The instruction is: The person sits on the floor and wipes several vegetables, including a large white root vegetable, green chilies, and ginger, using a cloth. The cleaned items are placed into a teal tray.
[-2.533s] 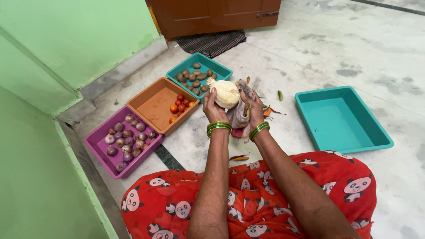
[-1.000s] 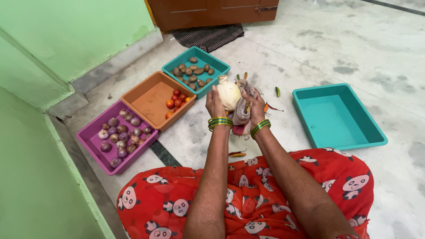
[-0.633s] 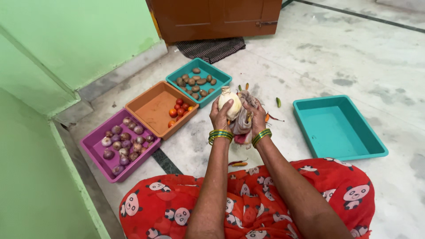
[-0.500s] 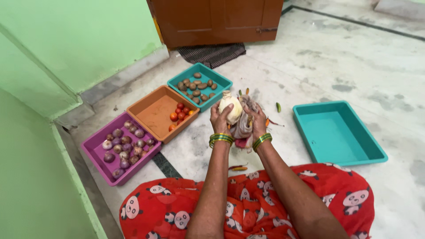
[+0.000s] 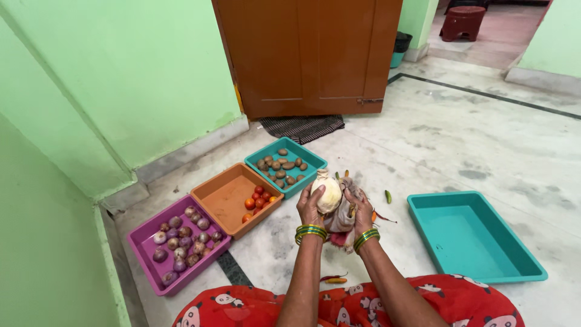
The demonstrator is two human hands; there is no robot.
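Observation:
My left hand (image 5: 311, 206) grips a pale cream round vegetable (image 5: 330, 194) from its left side, held up in front of me. Against the vegetable's right side, my right hand (image 5: 363, 213) presses a bunched grey and red cloth (image 5: 343, 220). Both wrists wear green and gold bangles. On the floor beyond my hands lie several small chillies (image 5: 387, 197), some hidden behind the cloth.
A purple tray (image 5: 148, 242) of onions, an orange tray (image 5: 221, 197) with a few tomatoes and a small teal tray (image 5: 305, 154) of brown potatoes line the green wall. A large teal tray (image 5: 478, 242) stands at right. Two chillies (image 5: 334, 279) lie by my red-clad knees. A brown door (image 5: 308, 54) and dark mat (image 5: 301, 127) lie ahead.
The view has tilted up, so the door and the far room now show. My hands still hold the vegetable and cloth together, and the vegetable has been turned slightly in my left hand.

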